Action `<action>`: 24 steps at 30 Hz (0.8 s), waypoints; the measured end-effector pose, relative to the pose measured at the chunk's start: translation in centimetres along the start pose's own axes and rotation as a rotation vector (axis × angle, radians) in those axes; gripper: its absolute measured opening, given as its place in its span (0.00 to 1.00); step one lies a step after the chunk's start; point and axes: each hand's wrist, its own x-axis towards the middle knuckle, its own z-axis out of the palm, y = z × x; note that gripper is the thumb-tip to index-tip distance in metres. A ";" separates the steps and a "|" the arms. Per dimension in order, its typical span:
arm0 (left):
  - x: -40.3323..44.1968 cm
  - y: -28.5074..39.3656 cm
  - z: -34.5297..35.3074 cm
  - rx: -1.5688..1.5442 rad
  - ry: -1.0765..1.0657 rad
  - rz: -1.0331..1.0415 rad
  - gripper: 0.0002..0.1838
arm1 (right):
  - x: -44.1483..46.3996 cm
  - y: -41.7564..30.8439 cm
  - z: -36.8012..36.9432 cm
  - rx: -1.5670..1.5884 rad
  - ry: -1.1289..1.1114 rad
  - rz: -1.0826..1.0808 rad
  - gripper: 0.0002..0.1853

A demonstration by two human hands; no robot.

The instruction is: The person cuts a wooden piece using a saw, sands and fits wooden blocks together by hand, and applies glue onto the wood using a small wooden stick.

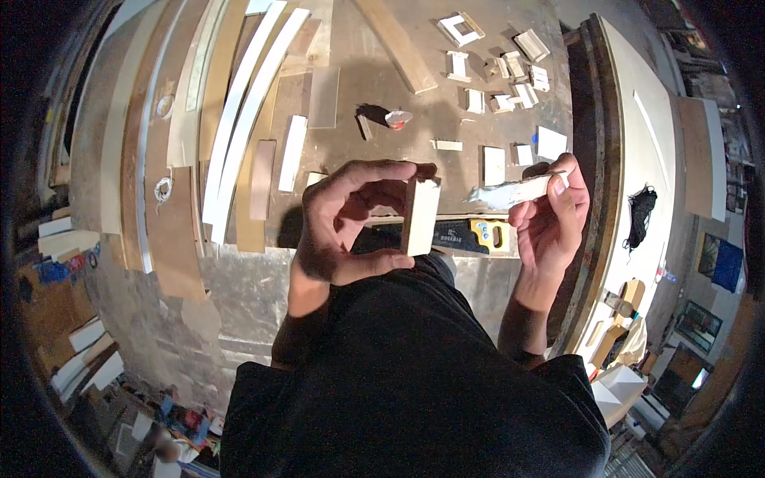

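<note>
My left hand (333, 219) grips a small pale wooden block (421, 217) upright, thumb at its lower end and fingers at its top. Between the thumb and fingers of my right hand (555, 219) is a thin flat wooden stick (532, 188), its left end coated in a white, glue-like paste. The stick is apart from the block. Below and between the hands lies a handsaw (488, 236) with a yellow and black handle, at the near table edge. Beyond the hands, a small dish (396, 119) with something white and red sits on the brown table (446, 171).
Several small wooden assemblies (476, 100) are grouped at the far right of the table. Long boards (187, 88) and white strips (243, 119) cover its left side. A plank (398, 48) points inward from the far edge. A pale bench (637, 159) runs along the right.
</note>
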 end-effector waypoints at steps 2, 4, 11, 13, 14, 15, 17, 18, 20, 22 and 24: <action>-0.6 -0.6 -0.8 -0.081 0.075 -0.046 0.47 | 0.5 0.5 -0.7 -0.022 0.020 -0.021 0.09; -1.0 -1.3 -2.4 -0.093 0.153 -0.055 0.46 | 1.6 2.2 -2.2 -0.237 0.093 -0.071 0.07; -6.1 -9.1 -9.9 0.238 0.332 -0.426 0.41 | 7.4 13.0 -7.7 -0.751 -0.025 -0.072 0.02; -6.5 -11.9 -11.0 0.522 0.252 -0.450 0.40 | 9.0 15.7 -8.4 -0.882 -0.061 -0.069 0.02; -6.3 -13.2 -11.8 0.697 0.174 -0.433 0.40 | 9.9 16.8 -8.6 -1.011 -0.092 -0.068 0.02; -6.6 -15.4 -12.8 0.715 0.146 -0.411 0.41 | 10.6 17.8 -8.5 -1.013 -0.097 -0.068 0.02; -5.4 -16.7 -13.2 0.738 0.150 -0.433 0.41 | 12.1 19.5 -8.2 -1.150 -0.186 -0.149 0.03; -4.7 -17.3 -13.2 0.763 0.150 -0.457 0.41 | 12.8 20.3 -8.5 -1.154 -0.190 -0.150 0.03; -3.2 -18.1 -13.5 0.787 0.139 -0.522 0.41 | 14.3 22.1 -8.9 -1.253 -0.319 -0.239 0.05; -2.6 -20.4 -14.3 0.924 0.088 -0.453 0.41 | 15.1 23.6 -9.1 -1.264 -0.343 -0.278 0.05; -1.9 -21.8 -14.8 0.944 0.105 -0.374 0.41 | 15.6 24.4 -9.0 -1.373 -0.410 -0.269 0.03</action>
